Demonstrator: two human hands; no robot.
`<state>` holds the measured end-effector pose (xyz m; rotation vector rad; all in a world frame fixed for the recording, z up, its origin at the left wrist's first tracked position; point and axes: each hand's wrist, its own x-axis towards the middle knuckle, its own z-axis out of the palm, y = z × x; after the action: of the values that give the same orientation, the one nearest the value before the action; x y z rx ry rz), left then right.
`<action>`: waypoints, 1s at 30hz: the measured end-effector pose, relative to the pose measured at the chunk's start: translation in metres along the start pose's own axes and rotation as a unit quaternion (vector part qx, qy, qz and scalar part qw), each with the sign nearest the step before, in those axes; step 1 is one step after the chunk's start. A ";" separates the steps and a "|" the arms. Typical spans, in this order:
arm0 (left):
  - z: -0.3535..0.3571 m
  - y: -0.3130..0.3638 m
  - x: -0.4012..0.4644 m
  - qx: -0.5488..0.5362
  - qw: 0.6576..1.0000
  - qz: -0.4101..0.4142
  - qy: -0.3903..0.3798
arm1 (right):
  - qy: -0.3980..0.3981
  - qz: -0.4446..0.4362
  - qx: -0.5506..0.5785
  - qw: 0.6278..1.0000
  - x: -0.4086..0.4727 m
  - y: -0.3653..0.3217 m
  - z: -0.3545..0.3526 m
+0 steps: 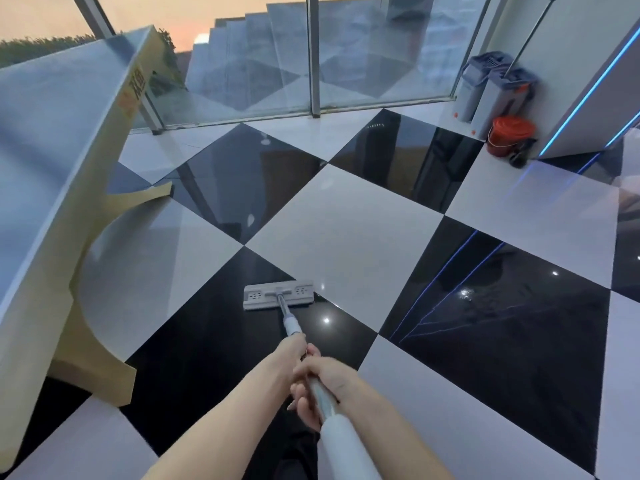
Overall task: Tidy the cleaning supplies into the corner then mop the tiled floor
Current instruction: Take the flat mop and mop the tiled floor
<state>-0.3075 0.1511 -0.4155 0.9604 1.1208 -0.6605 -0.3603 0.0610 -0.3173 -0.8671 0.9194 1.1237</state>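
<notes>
both hands grip the mop handle [292,325]. the left hand [300,346] is further down the pole, its fingers mostly hidden behind the wrist, so their wrap is hard to tell. the right hand [320,384] sits just behind it, fingers curled tight around the pole. the flat mop head [278,294] lies on the floor [346,230] where a black tile meets a white one. two mop buckets [491,88] and a red bucket [509,135] stand in the far right corner. a table [52,140] stands to the left.

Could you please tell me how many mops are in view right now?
2: one mop flat on the black tile, held by both hands; a second mop standing in the grey buckets in the far right corner.
</notes>
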 end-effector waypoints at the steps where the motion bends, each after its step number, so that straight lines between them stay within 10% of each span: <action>1: 0.003 0.014 0.008 -0.015 1.000 0.006 -0.010 | -0.004 0.001 0.003 1.000 0.002 -0.012 0.003; 18: -0.009 0.322 0.157 -0.013 1.000 -0.006 0.008 | -0.100 0.048 0.055 0.992 0.053 -0.203 0.139; 30: -0.005 0.329 0.176 0.007 1.000 0.001 0.018 | -0.031 0.027 -0.019 0.999 0.062 -0.216 0.137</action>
<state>0.0233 0.3100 -0.4847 0.9884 1.1475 -0.6522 -0.1178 0.1620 -0.3009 -0.8380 0.8766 1.2110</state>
